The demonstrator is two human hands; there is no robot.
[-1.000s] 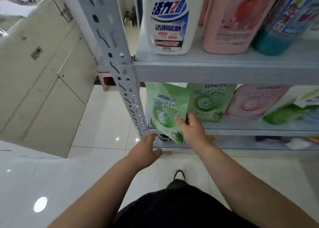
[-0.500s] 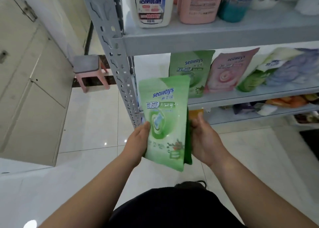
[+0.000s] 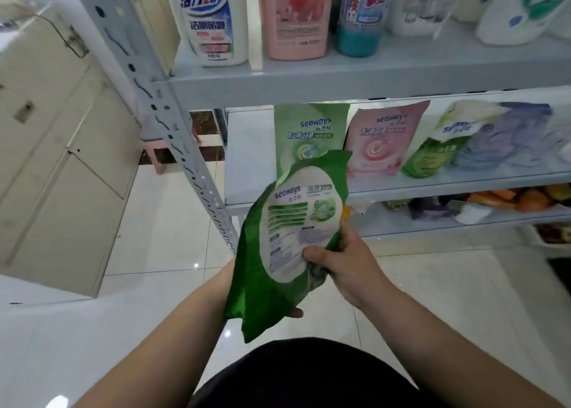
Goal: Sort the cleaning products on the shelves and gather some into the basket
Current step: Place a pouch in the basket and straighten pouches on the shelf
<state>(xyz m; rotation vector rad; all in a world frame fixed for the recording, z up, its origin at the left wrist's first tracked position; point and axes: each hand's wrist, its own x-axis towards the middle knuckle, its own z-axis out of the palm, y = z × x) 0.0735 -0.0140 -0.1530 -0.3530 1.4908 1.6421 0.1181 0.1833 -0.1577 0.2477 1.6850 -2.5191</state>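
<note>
Inspection step: green seaways refill pouch (image 3: 296, 231), back label up, sits mid-view, at 6 o'clock from the matching green pouch (image 3: 309, 129) on the shelf (image 3: 401, 188). Right hand (image 3: 349, 268) pinches its right edge; left hand (image 3: 294, 313), mostly hidden, grips underneath. Next it probably goes to the basket, which is out of view.

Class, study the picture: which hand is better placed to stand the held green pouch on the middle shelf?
Probably the right hand: it pinches the green pouch on the side nearer the middle shelf; the left hand is mostly hidden beneath.
</note>
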